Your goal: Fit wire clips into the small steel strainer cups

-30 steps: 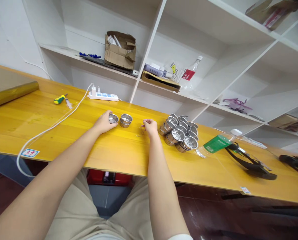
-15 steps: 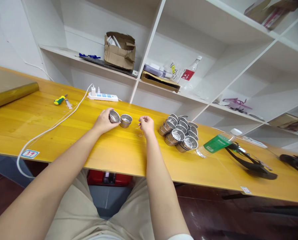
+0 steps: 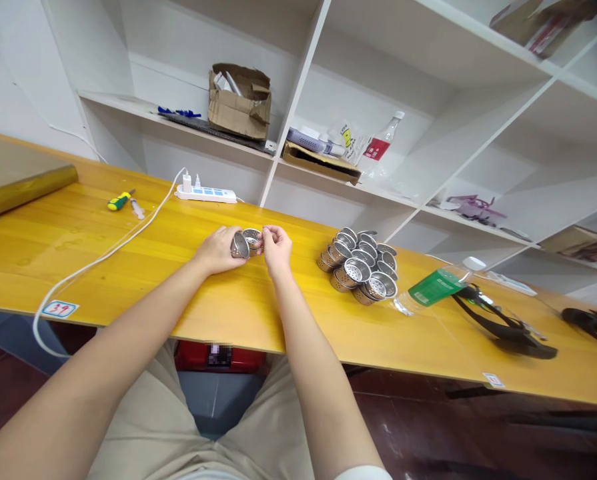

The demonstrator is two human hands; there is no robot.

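A small perforated metal cup [image 3: 239,245] is gripped in my left hand [image 3: 218,251], tilted with its mouth turned to the right. Just behind it stand other metal cups [image 3: 253,236], stacked and partly hidden by both hands. My right hand [image 3: 277,250] is closed at the right side of these cups, fingertips pinched together; whatever it holds is hidden. Farther right, several metal cups [image 3: 357,271] stand stacked in a tight cluster on the yellow table [image 3: 298,320].
A bottle with a green label [image 3: 435,287] lies tilted right of the cluster, beside a black strap-like object [image 3: 503,330]. A power strip [image 3: 207,193], its white cable and a green-yellow screwdriver [image 3: 119,201] lie at the back left. White shelves [image 3: 273,175] rise behind.
My right hand has moved left to the cups, and the thin wire rings seen below it are no longer visible. My left hand has shifted slightly right, turning its cup sideways.
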